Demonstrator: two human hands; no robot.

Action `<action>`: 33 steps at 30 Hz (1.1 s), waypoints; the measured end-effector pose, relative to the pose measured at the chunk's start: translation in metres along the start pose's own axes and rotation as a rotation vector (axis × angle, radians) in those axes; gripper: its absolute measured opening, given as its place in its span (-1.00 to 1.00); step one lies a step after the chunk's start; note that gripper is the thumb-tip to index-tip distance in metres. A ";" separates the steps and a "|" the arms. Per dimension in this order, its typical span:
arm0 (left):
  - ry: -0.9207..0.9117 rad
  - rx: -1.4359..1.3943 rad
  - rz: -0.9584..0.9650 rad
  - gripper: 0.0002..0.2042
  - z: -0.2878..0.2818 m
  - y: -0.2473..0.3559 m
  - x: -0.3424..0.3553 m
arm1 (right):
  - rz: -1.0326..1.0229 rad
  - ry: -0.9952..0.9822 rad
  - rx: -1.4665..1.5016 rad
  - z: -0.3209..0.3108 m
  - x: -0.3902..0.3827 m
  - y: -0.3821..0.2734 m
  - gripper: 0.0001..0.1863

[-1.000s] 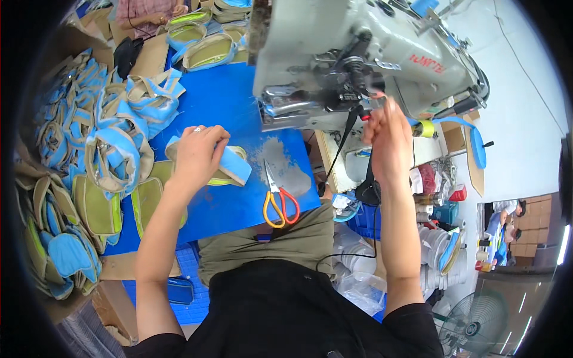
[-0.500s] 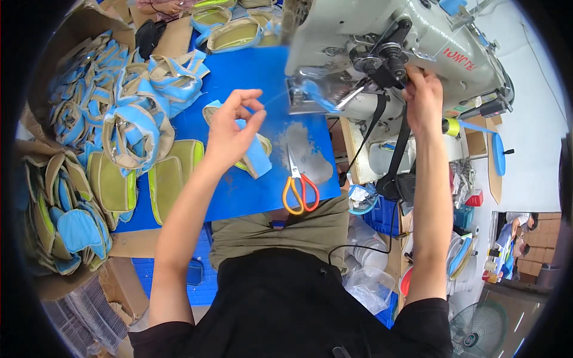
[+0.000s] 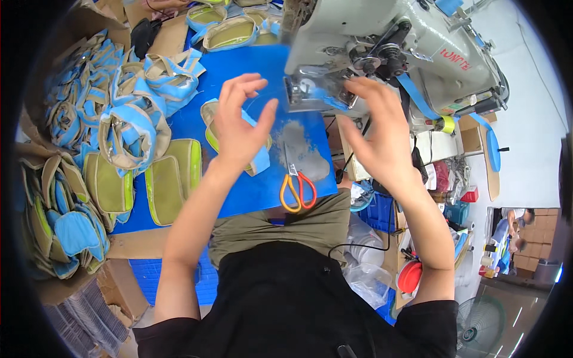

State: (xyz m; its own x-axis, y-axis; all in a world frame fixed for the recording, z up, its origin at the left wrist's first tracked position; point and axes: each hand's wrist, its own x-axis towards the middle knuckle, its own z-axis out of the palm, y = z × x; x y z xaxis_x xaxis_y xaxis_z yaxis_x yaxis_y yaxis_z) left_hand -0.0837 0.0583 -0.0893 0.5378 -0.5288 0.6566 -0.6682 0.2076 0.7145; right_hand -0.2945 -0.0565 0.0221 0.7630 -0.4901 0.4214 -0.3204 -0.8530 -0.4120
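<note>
My left hand (image 3: 242, 122) hangs above the blue table, fingers and thumb apart, with nothing visible in it. Partly behind it lies a blue and olive fabric piece (image 3: 259, 160). My right hand (image 3: 385, 131) is raised in front of the sewing machine (image 3: 334, 36), its fingers spread and apparently nothing in them. Those fingertips are close to the machine's sewing end, where a blue fabric strip (image 3: 325, 98) shows, slightly blurred. Another length of blue binding tape (image 3: 418, 98) runs from the machine toward a blue reel (image 3: 493, 143). Scissors (image 3: 292, 188) with yellow and red handles rest on the table.
A heap of blue and beige fabric pieces (image 3: 128, 128) fills the table's left side. Olive panels (image 3: 173, 182) lie nearer, beside a box of more pieces (image 3: 71, 227). Grey lint (image 3: 304, 149) covers part of the blue table (image 3: 239, 203). A fan (image 3: 474, 328) stands at lower right.
My right hand has come down and left from the machine's upper arm to its sewing end, opening. The fingers of my left hand have spread. Blue tape now shows higher, against the machine.
</note>
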 end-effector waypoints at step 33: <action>-0.060 -0.101 -0.134 -0.32 0.041 0.011 0.002 | 0.707 -0.347 1.448 -0.003 0.058 0.012 -0.61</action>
State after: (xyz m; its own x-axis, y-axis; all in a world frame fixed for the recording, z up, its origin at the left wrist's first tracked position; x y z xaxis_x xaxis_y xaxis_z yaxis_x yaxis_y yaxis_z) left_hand -0.1109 0.0261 -0.0895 0.5849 -0.6050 0.5403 -0.5355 0.2123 0.8174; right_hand -0.2561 -0.0958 0.0437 0.8478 -0.4541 -0.2740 -0.0314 0.4726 -0.8807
